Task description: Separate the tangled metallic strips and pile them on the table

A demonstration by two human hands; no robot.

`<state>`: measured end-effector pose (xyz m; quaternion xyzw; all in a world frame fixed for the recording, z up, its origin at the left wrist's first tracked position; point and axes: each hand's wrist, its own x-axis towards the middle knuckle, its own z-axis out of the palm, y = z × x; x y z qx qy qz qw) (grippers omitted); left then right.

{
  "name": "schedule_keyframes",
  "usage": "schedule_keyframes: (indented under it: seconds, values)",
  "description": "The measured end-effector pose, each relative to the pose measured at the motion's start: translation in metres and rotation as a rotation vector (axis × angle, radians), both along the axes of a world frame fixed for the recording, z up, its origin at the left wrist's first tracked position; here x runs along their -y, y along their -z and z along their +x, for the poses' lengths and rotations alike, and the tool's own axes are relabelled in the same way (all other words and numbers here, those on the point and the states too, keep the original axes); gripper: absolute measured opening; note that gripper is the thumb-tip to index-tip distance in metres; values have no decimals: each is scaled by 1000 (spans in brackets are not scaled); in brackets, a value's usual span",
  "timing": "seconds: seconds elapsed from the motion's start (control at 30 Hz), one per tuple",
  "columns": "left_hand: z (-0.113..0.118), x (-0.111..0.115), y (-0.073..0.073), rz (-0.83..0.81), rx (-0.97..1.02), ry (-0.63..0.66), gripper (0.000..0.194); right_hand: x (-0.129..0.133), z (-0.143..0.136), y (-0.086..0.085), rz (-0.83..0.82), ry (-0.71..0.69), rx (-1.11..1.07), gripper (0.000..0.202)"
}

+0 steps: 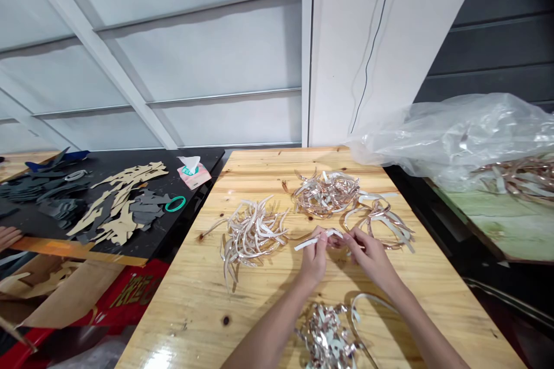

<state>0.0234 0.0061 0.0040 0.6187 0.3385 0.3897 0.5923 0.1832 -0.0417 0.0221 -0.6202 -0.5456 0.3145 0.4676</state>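
Observation:
Over the middle of the wooden table (194, 311), my left hand (317, 253) pinches a thin white strip (305, 244) whose free end sticks out to the left. My right hand (367, 251) is closed on the same strip a short way to the right. A heap of pale strips (255, 230) lies to the left of my hands. Beyond them sits a pile of shiny rose-gold strips (326, 193). Several loose strips (389, 222) lie just past my right hand. Between my forearms is a heap of short shiny scraps (329, 337).
A black table (199, 158) at left bears beige cut pieces (123, 207), grey pieces (149, 207), a green tape ring (175, 203) and a tissue pack (193, 174). Another person's hand (8, 237) shows at the left edge. Clear plastic (459, 132) covers more strips at right.

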Motion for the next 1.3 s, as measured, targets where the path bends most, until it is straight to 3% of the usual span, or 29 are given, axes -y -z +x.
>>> schedule_keyframes:
  seconds: [0.1,0.3,0.6,0.83,1.03,1.3]
  values:
    - [2,-1,-5,61,20,-27,42,3,-9,-3,-4,-84,-66,35]
    - [4,-3,-8,130,-227,50,45,6,-26,-1,122,-92,52,23]
    - [-1,-8,-9,128,-364,123,53,1,-16,7,73,-82,22,30]
    - [-4,-9,-12,103,-365,139,56,-1,-11,6,44,-41,-148,38]
    - [-5,-8,-17,39,-284,163,56,-5,-12,15,-24,16,-438,42]
    - [0,-8,-1,-29,-153,146,55,-9,-7,21,-45,138,-630,41]
